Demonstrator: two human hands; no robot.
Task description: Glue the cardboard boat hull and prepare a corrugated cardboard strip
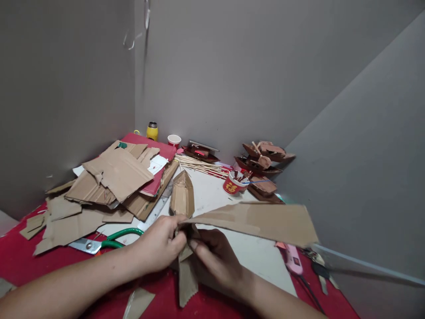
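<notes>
My left hand is closed on one end of a long cardboard strip, just below the middle of the view. Close beside it, my right hand pinches the same folded end from the right. From there the strip's wide part reaches out to the right, and a narrower piece with a jagged end hangs below my fingers. Behind my hands a small boat-shaped cardboard hull lies on the white board. The fold between my fingers is partly hidden.
Cardboard scraps are piled at the left, with green-handled scissors in front. Thin sticks, a red paper cup and brown model boats stand behind. A pink tool and keys lie right.
</notes>
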